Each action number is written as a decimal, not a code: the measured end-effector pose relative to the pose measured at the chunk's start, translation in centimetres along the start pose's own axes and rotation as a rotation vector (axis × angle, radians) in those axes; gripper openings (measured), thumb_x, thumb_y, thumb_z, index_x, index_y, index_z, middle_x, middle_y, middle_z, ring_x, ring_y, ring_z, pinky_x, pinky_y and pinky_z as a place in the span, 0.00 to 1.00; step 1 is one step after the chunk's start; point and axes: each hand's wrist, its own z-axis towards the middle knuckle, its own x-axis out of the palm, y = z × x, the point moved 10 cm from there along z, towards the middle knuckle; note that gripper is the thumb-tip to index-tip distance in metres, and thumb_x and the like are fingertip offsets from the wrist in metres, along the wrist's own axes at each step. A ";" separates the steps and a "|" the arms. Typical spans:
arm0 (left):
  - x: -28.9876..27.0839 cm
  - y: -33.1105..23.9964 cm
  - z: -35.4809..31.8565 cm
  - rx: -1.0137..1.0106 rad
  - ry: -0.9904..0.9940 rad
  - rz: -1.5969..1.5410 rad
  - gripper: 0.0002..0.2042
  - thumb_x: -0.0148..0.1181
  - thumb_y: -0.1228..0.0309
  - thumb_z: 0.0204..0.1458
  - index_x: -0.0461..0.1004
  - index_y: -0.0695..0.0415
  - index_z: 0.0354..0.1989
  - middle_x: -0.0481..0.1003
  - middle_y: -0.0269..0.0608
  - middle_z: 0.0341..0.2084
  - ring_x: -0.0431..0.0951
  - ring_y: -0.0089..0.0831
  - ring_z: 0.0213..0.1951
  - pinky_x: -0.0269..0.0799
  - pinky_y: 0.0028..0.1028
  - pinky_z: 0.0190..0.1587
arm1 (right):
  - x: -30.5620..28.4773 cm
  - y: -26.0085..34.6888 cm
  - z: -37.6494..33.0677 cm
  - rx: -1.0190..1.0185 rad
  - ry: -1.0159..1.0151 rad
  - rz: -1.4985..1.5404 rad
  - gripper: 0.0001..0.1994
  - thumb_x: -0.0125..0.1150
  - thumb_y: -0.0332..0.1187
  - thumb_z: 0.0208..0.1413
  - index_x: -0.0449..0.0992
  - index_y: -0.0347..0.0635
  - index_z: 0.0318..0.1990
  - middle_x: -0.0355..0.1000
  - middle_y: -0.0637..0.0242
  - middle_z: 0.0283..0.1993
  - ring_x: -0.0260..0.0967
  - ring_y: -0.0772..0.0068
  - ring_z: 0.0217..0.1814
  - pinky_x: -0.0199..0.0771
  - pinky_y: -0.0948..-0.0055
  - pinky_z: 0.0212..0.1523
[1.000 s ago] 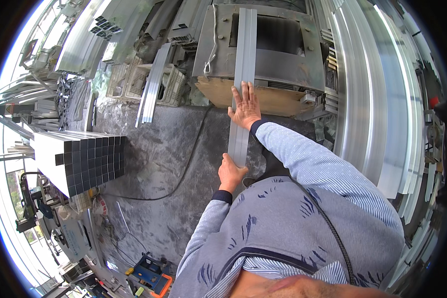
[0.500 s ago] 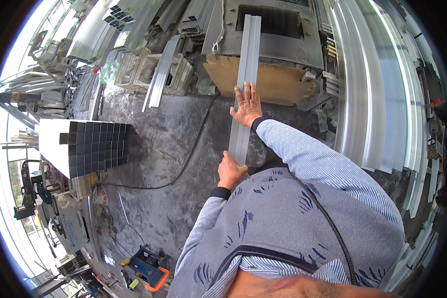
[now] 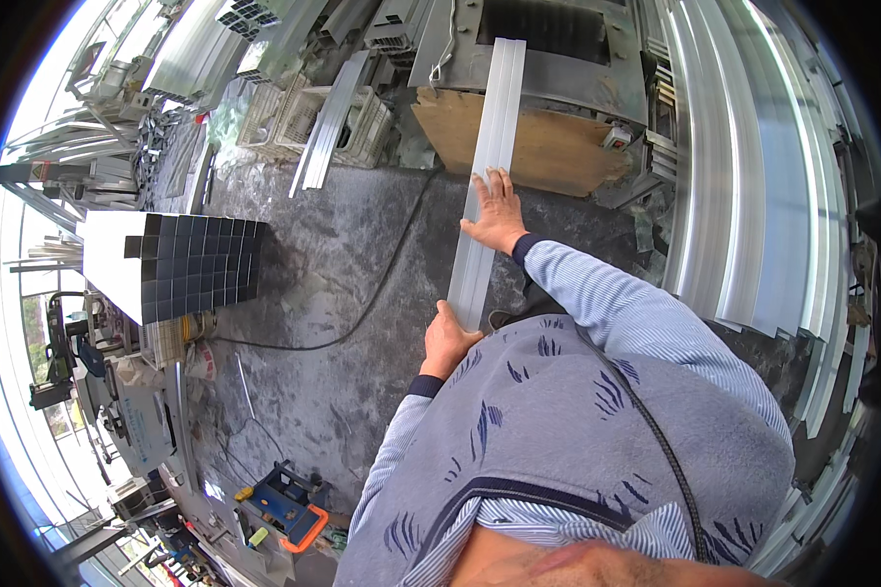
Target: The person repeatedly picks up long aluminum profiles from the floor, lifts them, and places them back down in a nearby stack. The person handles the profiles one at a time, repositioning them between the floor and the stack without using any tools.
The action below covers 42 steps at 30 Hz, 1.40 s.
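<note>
A long silver aluminium profile (image 3: pixel 494 122) with lengthwise ridges runs away from my body, its far end overlapping the grey metal unit (image 3: pixel 558 83) at the back. Its near end is at my waist, where my left hand (image 3: pixel 447 342) is closed around the left edge, thumb up along it; the fingers underneath are hidden. Farther along, my right hand (image 3: pixel 497 213) lies on the upper face. Its fingers are stretched out and slightly spread, the thumb reaching toward the left edge. What supports the profile from below cannot be seen.
Long profiles (image 3: pixel 715 176) stand along the right. Plastic crates (image 3: pixel 362 132) with a strip across them sit back left. A stack of dark square tubes (image 3: pixel 201 259) juts in at left. A black cable (image 3: pixel 377 293) crosses the floor; a blue-and-orange tool (image 3: pixel 289 499) lies lower left.
The profile's face now looks brighter and its far end appears slightly farther right and lower. My right hand sits slightly lower and to the right in view. The surroundings have shifted a little.
</note>
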 end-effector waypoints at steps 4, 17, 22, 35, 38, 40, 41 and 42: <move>-0.9 0.9 -1.7 0.015 0.016 0.001 0.37 0.80 0.56 0.44 0.63 0.67 0.52 0.83 0.69 0.43 0.85 0.69 0.48 0.82 0.56 0.51 | -1.2 -3.7 -2.8 0.176 -0.182 0.346 0.51 0.77 0.43 0.50 0.58 0.36 0.80 0.56 0.41 0.82 0.49 0.40 0.87 0.55 0.47 0.85; 1.7 7.9 -3.7 -0.053 0.196 -0.551 0.23 0.63 0.67 0.72 0.75 0.65 0.71 0.86 0.53 0.50 0.85 0.30 0.54 0.79 0.34 0.58 | 10.0 -2.8 -10.8 0.760 0.474 1.671 0.22 0.74 0.29 0.63 0.79 0.25 0.61 0.82 0.52 0.58 0.82 0.52 0.59 0.80 0.51 0.67; 1.6 10.0 -4.0 -0.137 0.192 -0.912 0.23 0.71 0.68 0.66 0.76 0.61 0.68 0.86 0.44 0.51 0.83 0.31 0.51 0.78 0.31 0.58 | 10.1 -3.5 -9.9 0.620 0.313 1.505 0.24 0.76 0.32 0.63 0.79 0.22 0.59 0.84 0.49 0.55 0.84 0.58 0.53 0.85 0.58 0.55; 5.4 8.3 -4.4 -0.258 0.542 -1.165 0.21 0.75 0.60 0.64 0.82 0.61 0.59 0.86 0.34 0.46 0.84 0.24 0.43 0.79 0.29 0.50 | 9.0 -3.4 -10.0 0.542 0.179 1.157 0.30 0.76 0.41 0.63 0.77 0.22 0.62 0.84 0.43 0.56 0.85 0.53 0.54 0.85 0.59 0.56; 5.6 8.9 -3.8 -0.213 0.554 -1.117 0.20 0.72 0.60 0.67 0.82 0.62 0.59 0.87 0.35 0.46 0.85 0.25 0.42 0.80 0.29 0.49 | 8.4 -3.7 -10.1 0.524 0.175 1.088 0.32 0.72 0.43 0.65 0.73 0.23 0.65 0.82 0.39 0.58 0.84 0.49 0.58 0.83 0.58 0.60; 5.5 9.3 -3.6 -0.202 0.525 -1.154 0.20 0.69 0.59 0.69 0.82 0.63 0.59 0.87 0.35 0.46 0.85 0.25 0.42 0.80 0.30 0.49 | 8.3 -4.0 -10.1 0.520 0.174 0.997 0.33 0.68 0.44 0.66 0.71 0.24 0.68 0.81 0.37 0.60 0.82 0.45 0.62 0.81 0.56 0.64; 5.6 9.6 -3.6 -0.211 0.512 -1.161 0.20 0.67 0.58 0.69 0.82 0.63 0.58 0.87 0.35 0.46 0.85 0.25 0.42 0.80 0.30 0.49 | 8.4 -4.2 -10.1 0.514 0.181 0.961 0.32 0.66 0.44 0.66 0.70 0.25 0.68 0.80 0.36 0.61 0.81 0.43 0.63 0.79 0.55 0.66; 5.7 9.5 -3.6 -0.201 0.513 -1.152 0.21 0.66 0.58 0.70 0.82 0.63 0.59 0.87 0.36 0.46 0.85 0.26 0.43 0.80 0.30 0.50 | 8.6 -4.3 -10.2 0.508 0.188 0.925 0.32 0.64 0.44 0.67 0.70 0.25 0.69 0.79 0.35 0.62 0.80 0.41 0.65 0.78 0.54 0.68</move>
